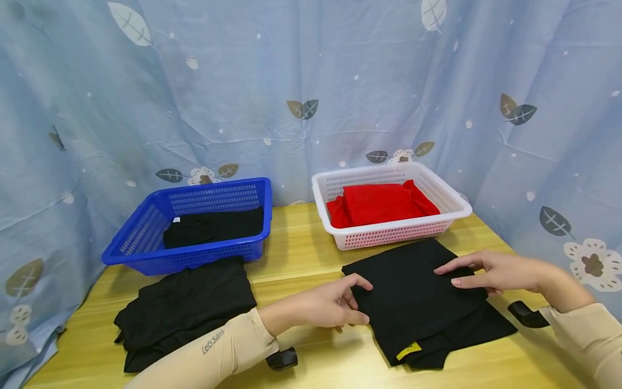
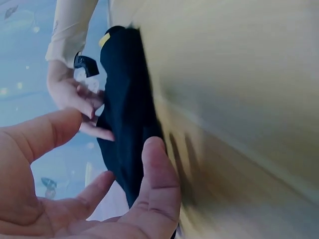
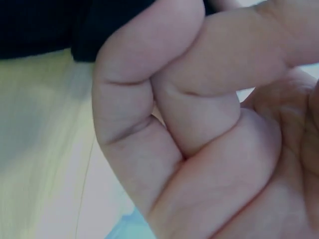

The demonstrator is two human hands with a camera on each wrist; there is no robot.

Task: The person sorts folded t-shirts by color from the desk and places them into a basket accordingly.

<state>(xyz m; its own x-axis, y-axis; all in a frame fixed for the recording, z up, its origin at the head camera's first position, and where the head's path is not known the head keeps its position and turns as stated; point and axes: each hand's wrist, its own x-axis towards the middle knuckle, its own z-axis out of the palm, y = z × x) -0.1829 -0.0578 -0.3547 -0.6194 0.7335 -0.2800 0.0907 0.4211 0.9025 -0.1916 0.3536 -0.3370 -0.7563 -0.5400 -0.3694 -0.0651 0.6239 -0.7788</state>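
Observation:
A black folded garment (image 1: 413, 292) with a yellow label (image 1: 408, 350) lies on the table, one part sticking out toward the lower right. At its left edge is my left hand (image 1: 332, 303), with fingers spread and thumb apart. In the left wrist view, this left hand (image 2: 107, 199) frames the garment (image 2: 127, 94) with nothing pinched. My right hand (image 1: 495, 273) lies at the garment's right side, index finger and thumb stretched over the cloth. The right wrist view shows the other fingers (image 3: 134, 99) of that hand bent, with no cloth visible within them.
A white basket (image 1: 403, 229) holding red cloth (image 1: 381, 204) stands behind the garment. To the left, a blue basket (image 1: 194, 251) contains black cloth (image 1: 214, 226). Another black garment pile (image 1: 189, 308) lies before it. A patterned curtain (image 1: 291, 65) hangs behind the wooden table (image 1: 291, 232).

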